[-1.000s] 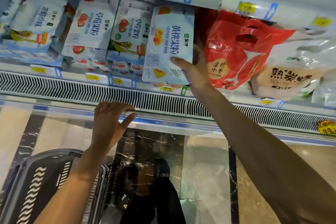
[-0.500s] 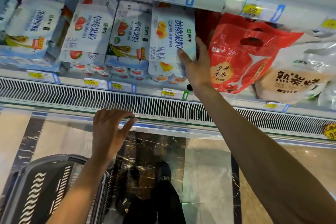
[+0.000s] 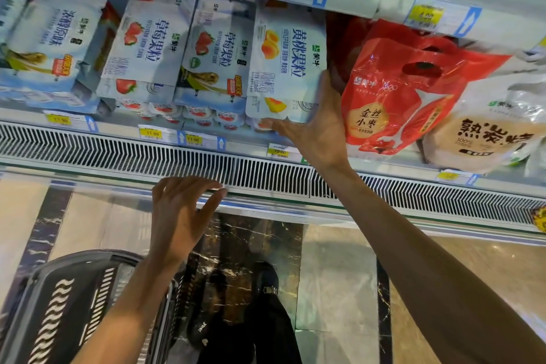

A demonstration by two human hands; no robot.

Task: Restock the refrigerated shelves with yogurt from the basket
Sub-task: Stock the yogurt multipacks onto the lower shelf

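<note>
Wearer's body as seen from the head camera. Left hand (image 3: pixel 177 216) and right hand (image 3: pixel 319 130): both bare, each with a bare forearm along its whole visible length. Lower centre: black trousers (image 3: pixel 266 337). Beside them, two black shoes: one shoe (image 3: pixel 266 278) has a small glinting fitting on its upper, and the other shoe (image 3: pixel 201 331) has small pale marks.

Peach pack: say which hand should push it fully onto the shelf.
Right. The right hand touches the peach pack, thumb under its front edge, fingers up its side. The left hand hovers open lower, by the vent grille, touching no pack.
</note>
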